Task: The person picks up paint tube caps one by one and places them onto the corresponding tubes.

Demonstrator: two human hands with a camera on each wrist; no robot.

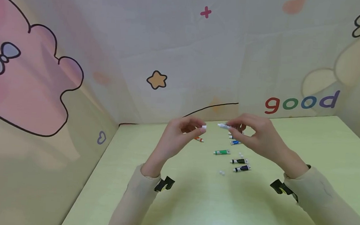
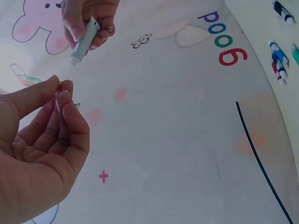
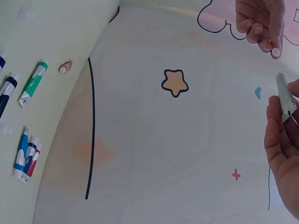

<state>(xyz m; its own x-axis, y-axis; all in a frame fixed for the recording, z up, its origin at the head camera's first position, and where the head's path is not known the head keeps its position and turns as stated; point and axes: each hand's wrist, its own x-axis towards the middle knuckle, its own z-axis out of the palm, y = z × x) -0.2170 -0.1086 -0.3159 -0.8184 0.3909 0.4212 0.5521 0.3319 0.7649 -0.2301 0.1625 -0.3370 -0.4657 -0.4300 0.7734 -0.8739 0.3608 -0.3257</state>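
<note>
Between thumb and fingertips my left hand (image 1: 176, 136) pinches a small white cap (image 1: 204, 127); its round end shows in the right wrist view (image 3: 276, 52). My right hand (image 1: 260, 134) holds a white paint tube (image 1: 223, 126), its narrow nozzle end pointing left at the cap. A short gap separates cap and tube. Both hands are raised above the table. In the left wrist view the left fingers hide the cap, while the tube (image 2: 85, 43) shows in the right hand beyond.
On the pale green table (image 1: 193, 202) lie paint tubes: green (image 1: 222, 152), blue (image 1: 235, 142), orange (image 1: 199, 139), black (image 1: 239, 161) and dark purple (image 1: 242, 168). Small whitish pieces (image 1: 222, 173) lie near them. A printed cloth (image 1: 183, 57) stands behind and at the sides.
</note>
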